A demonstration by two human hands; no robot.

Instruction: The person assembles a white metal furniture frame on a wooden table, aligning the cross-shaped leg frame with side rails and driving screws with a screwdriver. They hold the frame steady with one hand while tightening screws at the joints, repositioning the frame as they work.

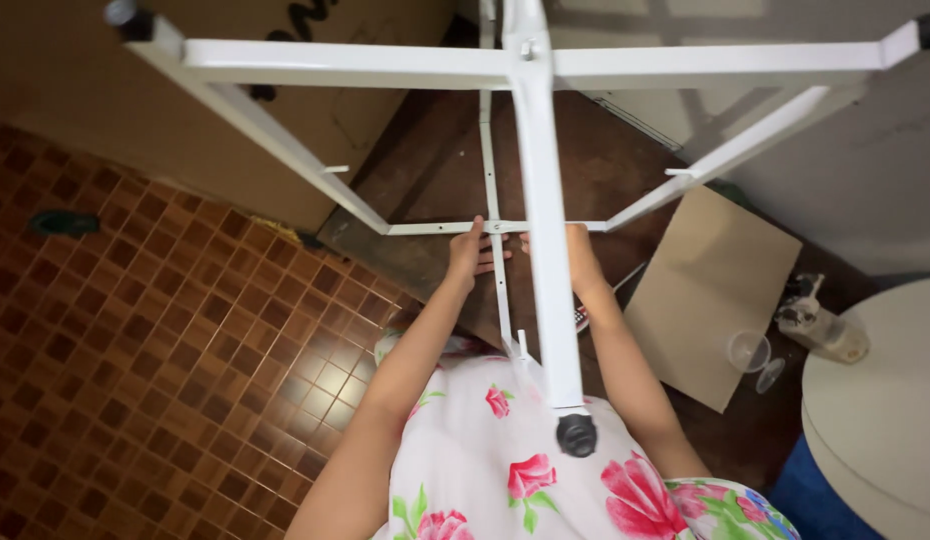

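My left hand [472, 252] grips the white frame [533, 200]; my right hand [575, 250], half hidden, probably does too; tiled floor [135, 330] lies open leftward.

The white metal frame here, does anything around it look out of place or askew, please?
The white metal frame stands feet-up, upside down, both hands at its lower crossbar. A clear plastic cup lies tipped on the floor beside a cardboard sheet.

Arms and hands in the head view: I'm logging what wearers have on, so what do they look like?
Both arms are bare from above the elbow down, with no sleeves showing. The left hand and right hand have no gloves, and no watch or bracelet shows at the wrists. Rings are too small to tell. Below is a white garment printed with pink roses and green leaves.
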